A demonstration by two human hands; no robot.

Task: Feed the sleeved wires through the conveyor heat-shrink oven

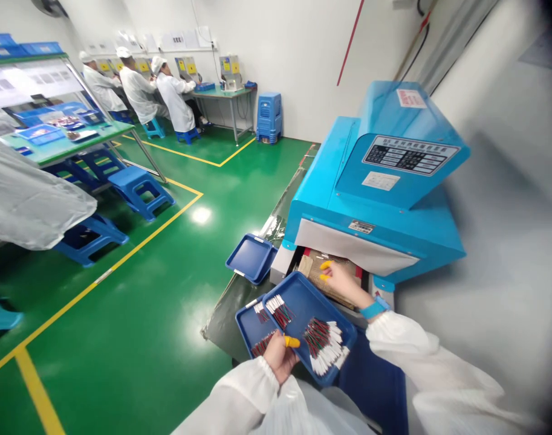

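My left hand (280,357) grips the near left rim of a blue tray (298,296), with the yellow-covered thumb over its edge. Two groups of short red, dark and green wires with white ends (323,344) lie in this tray. My right hand (341,283), also with yellow finger covers, reaches over the brown mesh conveyor belt (312,269) at the mouth of a blue machine (370,223). Its thumb and forefinger look apart. A small pale piece lies by the fingertips, too small to name. Under the held tray sits another blue tray (251,326) with similar wires.
More blue trays (251,257) rest on the dark table's left side, and a large blue one (375,380) lies below my right arm. A white flap (357,244) hangs over the machine's mouth. Co-workers (176,96) sit at benches far left; blue stools (139,187) stand nearby.
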